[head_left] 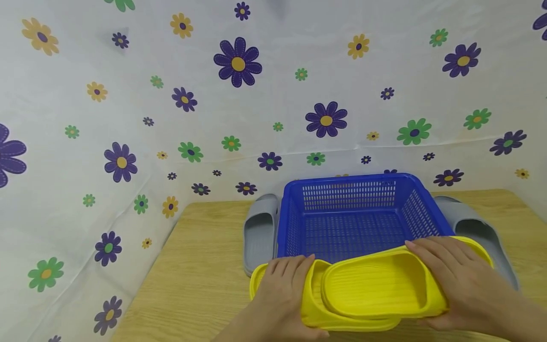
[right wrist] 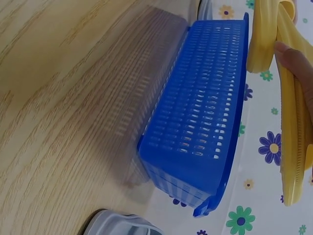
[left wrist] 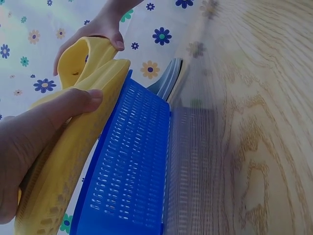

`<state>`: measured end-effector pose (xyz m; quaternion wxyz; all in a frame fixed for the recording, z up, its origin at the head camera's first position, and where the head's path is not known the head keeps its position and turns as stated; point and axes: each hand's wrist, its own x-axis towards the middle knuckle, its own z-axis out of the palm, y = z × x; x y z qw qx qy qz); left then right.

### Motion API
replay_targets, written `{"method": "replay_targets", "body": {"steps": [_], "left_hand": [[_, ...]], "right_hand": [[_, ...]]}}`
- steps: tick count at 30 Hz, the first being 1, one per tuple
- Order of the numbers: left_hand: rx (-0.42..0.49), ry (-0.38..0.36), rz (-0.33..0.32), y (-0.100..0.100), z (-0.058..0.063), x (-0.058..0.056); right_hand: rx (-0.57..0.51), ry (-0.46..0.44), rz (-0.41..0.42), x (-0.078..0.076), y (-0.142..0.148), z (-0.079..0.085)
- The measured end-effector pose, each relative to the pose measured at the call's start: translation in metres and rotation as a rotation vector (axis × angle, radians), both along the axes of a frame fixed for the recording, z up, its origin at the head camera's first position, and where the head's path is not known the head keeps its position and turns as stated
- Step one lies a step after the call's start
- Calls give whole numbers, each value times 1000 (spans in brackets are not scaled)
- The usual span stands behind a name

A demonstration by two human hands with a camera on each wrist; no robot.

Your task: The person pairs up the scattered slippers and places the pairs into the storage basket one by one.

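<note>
A pair of yellow slippers point(head_left: 372, 285), overlapping with one partly tucked into the other, is held up before the near side of the blue basket point(head_left: 354, 232). My left hand point(head_left: 282, 294) grips the left end, its fingers over the top edge. On the right end, my right hand point(head_left: 461, 280) holds on in the same way. The left wrist view shows the left thumb point(left wrist: 90, 100) pressed on the yellow side. From the right wrist, the slippers point(right wrist: 291, 142) appear raised above the table, by the basket's rim. Inside, the basket's grid floor is bare where visible.
One grey slipper point(head_left: 260, 237) lies left of the basket, and another grey slipper point(head_left: 478, 232) lies to its right, partly behind my right hand. All stand on a wooden table point(head_left: 192, 266). A flower-patterned sheet point(head_left: 273, 95) hangs behind and at the left.
</note>
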<state>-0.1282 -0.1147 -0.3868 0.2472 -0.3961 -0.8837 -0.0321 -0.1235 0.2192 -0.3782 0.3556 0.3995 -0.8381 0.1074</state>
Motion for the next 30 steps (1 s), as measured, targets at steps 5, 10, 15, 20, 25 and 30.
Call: {"method": "replay_targets", "body": {"steps": [5, 10, 15, 20, 25, 30], "left_hand": [[6, 12, -4, 2, -2, -2], [3, 20, -7, 3, -3, -2], [-4, 21, -8, 4, -3, -3], [13, 66, -37, 5, -5, -6], [11, 67, -39, 6, -6, -6], [0, -20, -24, 8, -5, -4]], "right_hand": [[-10, 23, 15, -1, -4, -1], [-14, 24, 22, -1, -7, -2], [-21, 17, 14, 0, -8, -3], [-54, 46, 33, -1, -11, -4], [-43, 20, 14, 0, -13, -5], [-48, 18, 19, 1, -17, -5]]}}
